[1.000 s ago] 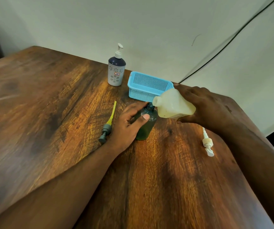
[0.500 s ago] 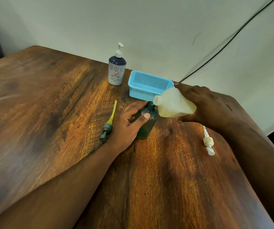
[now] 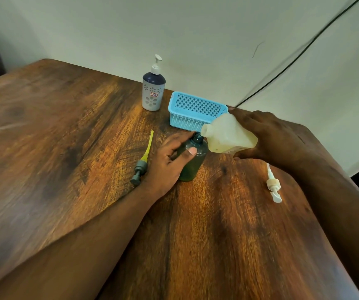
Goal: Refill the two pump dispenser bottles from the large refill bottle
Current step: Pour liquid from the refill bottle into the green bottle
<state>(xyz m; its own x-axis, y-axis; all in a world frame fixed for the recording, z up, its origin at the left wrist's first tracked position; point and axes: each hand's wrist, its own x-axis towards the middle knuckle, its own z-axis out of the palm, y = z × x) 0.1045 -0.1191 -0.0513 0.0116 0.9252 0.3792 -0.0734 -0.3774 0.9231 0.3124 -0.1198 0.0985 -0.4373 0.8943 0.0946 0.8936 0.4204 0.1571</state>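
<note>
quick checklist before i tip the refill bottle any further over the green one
1. Left hand grips the green bottle: ok.
2. Green bottle upright on the table, pump off: ok.
3. Right hand holds the refill bottle, tilted: ok.
4. Spout right over the green bottle's neck: ok.
5. Liquid flowing: cannot tell.
6. Fill level in the green bottle: cannot tell.

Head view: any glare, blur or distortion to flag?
Head view: warm glare streaks on the table; wide-angle bend at the frame edges; forearms near the bottom edge soft; left hand on the green bottle and right hand tilting the refill bottle read sharp.
</note>
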